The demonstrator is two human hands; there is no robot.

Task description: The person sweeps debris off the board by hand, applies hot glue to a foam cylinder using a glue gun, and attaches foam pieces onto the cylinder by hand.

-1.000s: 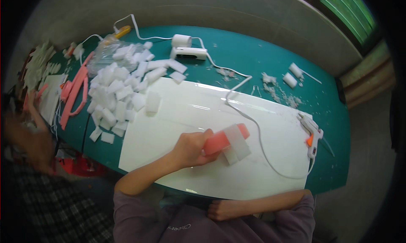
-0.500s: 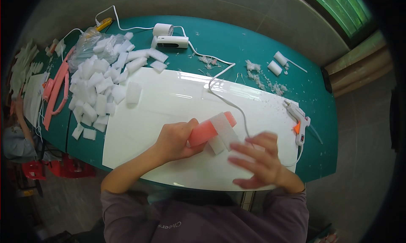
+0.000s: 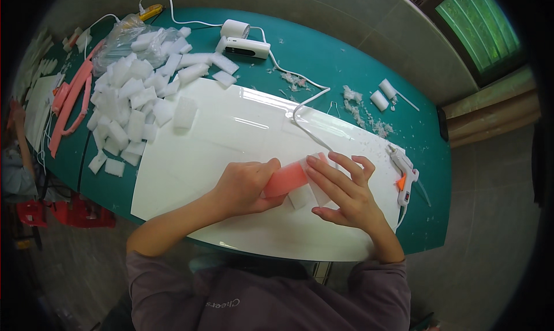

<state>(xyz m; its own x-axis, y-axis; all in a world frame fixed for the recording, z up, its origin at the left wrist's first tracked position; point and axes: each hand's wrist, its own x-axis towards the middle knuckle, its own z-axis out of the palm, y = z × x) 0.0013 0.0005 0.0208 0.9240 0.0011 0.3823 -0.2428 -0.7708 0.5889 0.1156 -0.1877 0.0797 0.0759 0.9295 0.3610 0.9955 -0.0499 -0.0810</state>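
Note:
Closed around one end of a pink foam strip, my left hand holds it above the white board. A white foam piece lies crosswise over the strip's other end and hangs down from it. My right hand is open, its stretched fingers resting on that white piece and covering part of it. Below the strip, another white foam block shows on the board, partly hidden. A hot glue gun with an orange trigger lies to the right of my right hand.
The glossy white board covers much of the green table. White foam blocks are heaped at the left, one alone on the board. A white cable crosses it. Foam scraps lie beyond. Another person's arm shows far left.
My right hand has come in left and up, from beside the foam onto the white piece, its fingers now laid on it. My left hand keeps its hold. The view has shifted slightly.

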